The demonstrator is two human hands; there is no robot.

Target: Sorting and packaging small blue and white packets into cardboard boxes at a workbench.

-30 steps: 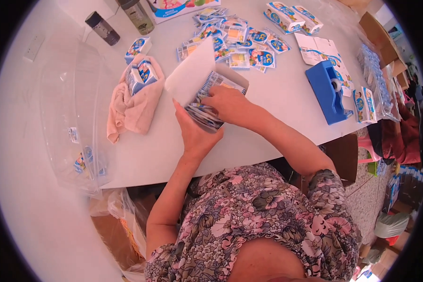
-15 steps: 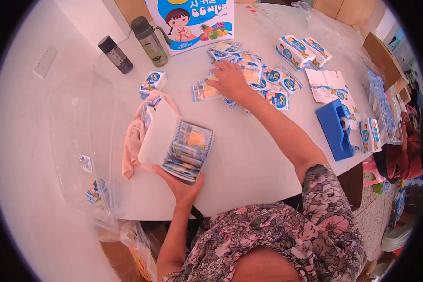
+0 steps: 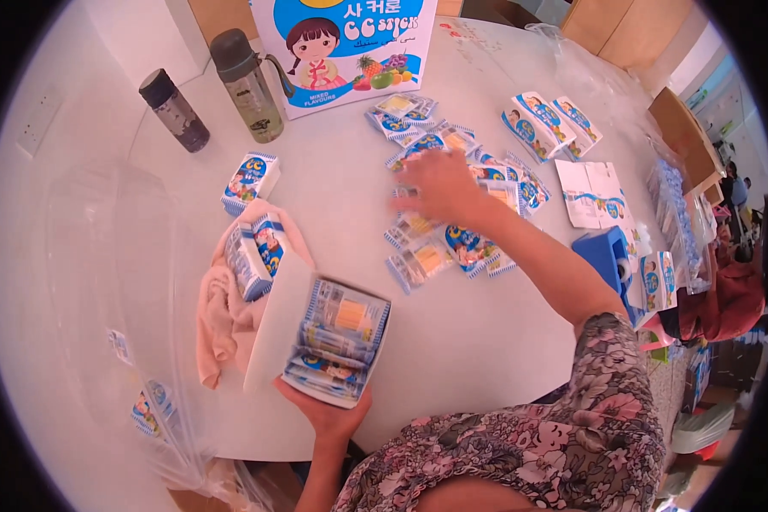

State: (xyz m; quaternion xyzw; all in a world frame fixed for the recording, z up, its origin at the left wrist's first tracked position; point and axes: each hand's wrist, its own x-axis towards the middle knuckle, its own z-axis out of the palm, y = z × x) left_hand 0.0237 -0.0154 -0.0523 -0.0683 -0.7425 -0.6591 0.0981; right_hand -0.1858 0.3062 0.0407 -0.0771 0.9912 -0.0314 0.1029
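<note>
My left hand (image 3: 328, 416) grips an open white carton (image 3: 263, 334) from below, with its lid flap standing out to the left. Flat clear-and-blue snack packets (image 3: 346, 309) are stacked in rows inside it. Over a loose pile of the same packets (image 3: 471, 247) reaches my right hand (image 3: 445, 189), palm down. Its fingers look apart and somewhat blurred, and no packet shows in them. Left of the carton, a pink cloth (image 3: 222, 320) lies crumpled under small blue-and-white packs (image 3: 260, 256).
Two drink bottles (image 3: 176, 111) (image 3: 246, 90) and a large printed box (image 3: 341, 60) stand at the back. On the right are closed cartons (image 3: 538, 126), a flattened carton (image 3: 590, 192) and a blue tape dispenser (image 3: 602, 260). Clear plastic sheeting (image 3: 85, 256) hangs at left. A person in red (image 3: 730, 299) is beyond.
My view has shifted. My right hand has come nearer over the pile, and some packets now lie spread closer to me. The left hand still holds the carton, its opening turned more upward.
</note>
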